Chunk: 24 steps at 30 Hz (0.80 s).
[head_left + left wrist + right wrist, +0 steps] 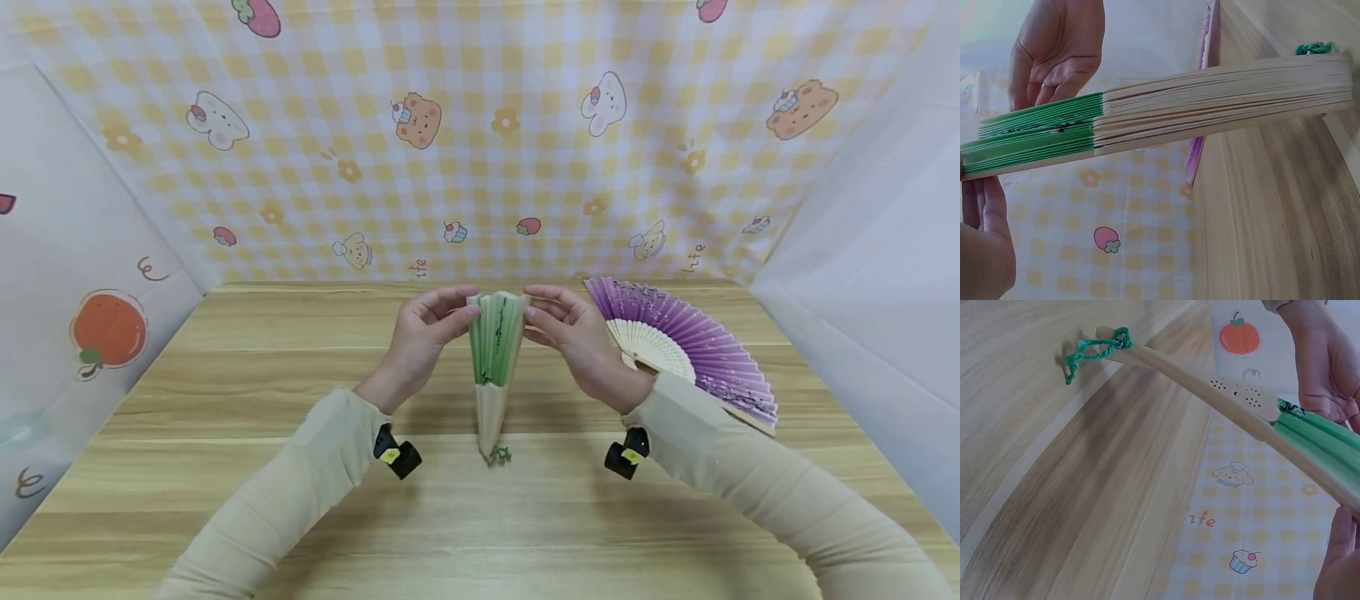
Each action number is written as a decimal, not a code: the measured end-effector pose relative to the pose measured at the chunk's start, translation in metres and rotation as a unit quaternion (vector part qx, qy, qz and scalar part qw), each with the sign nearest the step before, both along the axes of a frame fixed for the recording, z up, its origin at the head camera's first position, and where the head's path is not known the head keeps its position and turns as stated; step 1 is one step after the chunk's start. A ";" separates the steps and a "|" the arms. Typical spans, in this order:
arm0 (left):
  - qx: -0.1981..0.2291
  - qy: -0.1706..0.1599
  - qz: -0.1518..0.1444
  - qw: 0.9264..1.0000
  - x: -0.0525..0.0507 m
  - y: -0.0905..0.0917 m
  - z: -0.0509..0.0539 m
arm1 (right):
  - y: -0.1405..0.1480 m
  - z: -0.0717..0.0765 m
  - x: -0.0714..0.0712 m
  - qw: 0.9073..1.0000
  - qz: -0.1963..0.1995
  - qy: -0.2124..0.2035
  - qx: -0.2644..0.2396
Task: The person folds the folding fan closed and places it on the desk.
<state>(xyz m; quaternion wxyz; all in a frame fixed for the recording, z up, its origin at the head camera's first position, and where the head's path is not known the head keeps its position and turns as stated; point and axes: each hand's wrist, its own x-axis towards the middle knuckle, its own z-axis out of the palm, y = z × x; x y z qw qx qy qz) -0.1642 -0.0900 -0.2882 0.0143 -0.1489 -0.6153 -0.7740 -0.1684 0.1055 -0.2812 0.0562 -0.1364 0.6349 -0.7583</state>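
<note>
A green folding fan (pixel 495 337) with pale wooden ribs is held up over the table, slightly spread, its pivot end pointing down. My left hand (pixel 416 342) pinches its upper left edge between thumb and fingers. On the opposite side my right hand (pixel 585 343) pinches the upper right edge. The left wrist view shows the stacked ribs and green folds (pixel 1035 134) edge-on, mostly close together. A green cord (pixel 1094 353) hangs from the pivot in the right wrist view, where the pierced ribs also show.
A spread purple fan (pixel 720 354) with a cream centre lies on the wooden table (pixel 262 358) at the right, partly behind my right forearm. Behind the table hangs a yellow checked cloth (pixel 487 183). White sheets (pixel 862 208) stand at both sides.
</note>
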 end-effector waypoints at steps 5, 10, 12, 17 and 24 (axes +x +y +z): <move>0.002 -0.007 0.009 1.000 0.000 0.002 0.000 | -0.004 -0.003 -0.001 1.000 -0.016 0.008 0.012; 0.007 -0.008 0.007 1.000 -0.001 0.004 -0.002 | -0.006 -0.004 0.000 1.000 -0.013 0.002 0.024; 0.008 -0.007 0.007 1.000 -0.002 0.005 -0.003 | -0.007 -0.004 0.001 1.000 -0.013 -0.001 0.027; 0.016 0.000 0.003 1.000 -0.001 0.006 -0.003 | -0.010 -0.004 0.001 1.000 -0.018 0.001 0.023; 0.027 0.004 -0.007 1.000 0.000 0.009 -0.002 | -0.015 -0.004 0.002 0.999 -0.027 0.006 0.020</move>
